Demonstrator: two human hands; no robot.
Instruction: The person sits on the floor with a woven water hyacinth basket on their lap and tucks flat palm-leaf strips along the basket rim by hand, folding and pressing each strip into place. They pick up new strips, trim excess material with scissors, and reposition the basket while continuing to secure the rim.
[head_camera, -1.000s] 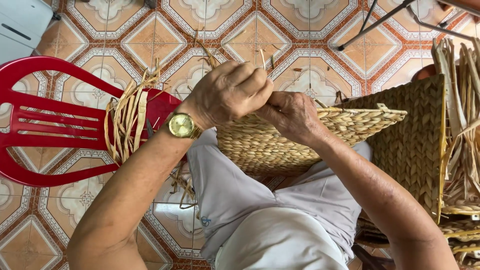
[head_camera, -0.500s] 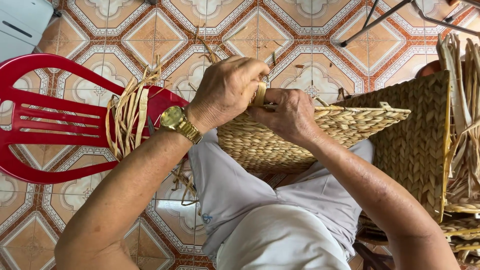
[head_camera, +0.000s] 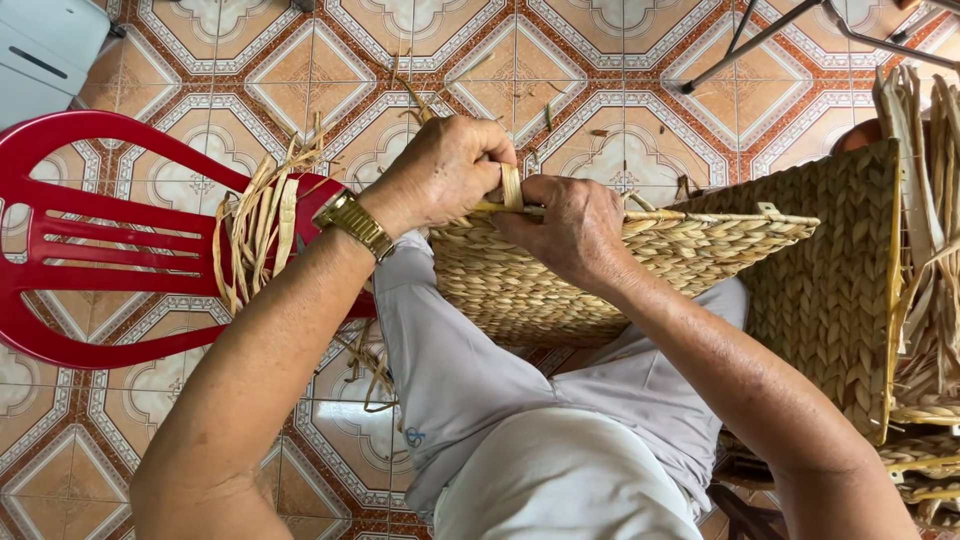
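Both hands met at the woven basket (head_camera: 600, 270) rim: left hand (head_camera: 445, 170) and right hand (head_camera: 565, 225) pinched a pale strip (head_camera: 511, 186).

Floor (head_camera: 560, 80): ceramic tiles, orange and cream with a repeated geometric pattern. Loose straw scraps (head_camera: 545, 115) lie scattered on the tiles. A red plastic chair (head_camera: 90, 250) stands on the floor at left, carrying a bundle of dried fibre strips (head_camera: 255, 225).

Rough, matt woven-straw basket (head_camera: 600, 270), glossy red plastic chair (head_camera: 90, 230), shiny gold-coloured metal watch (head_camera: 355, 222), glazed tile floor (head_camera: 620, 90).
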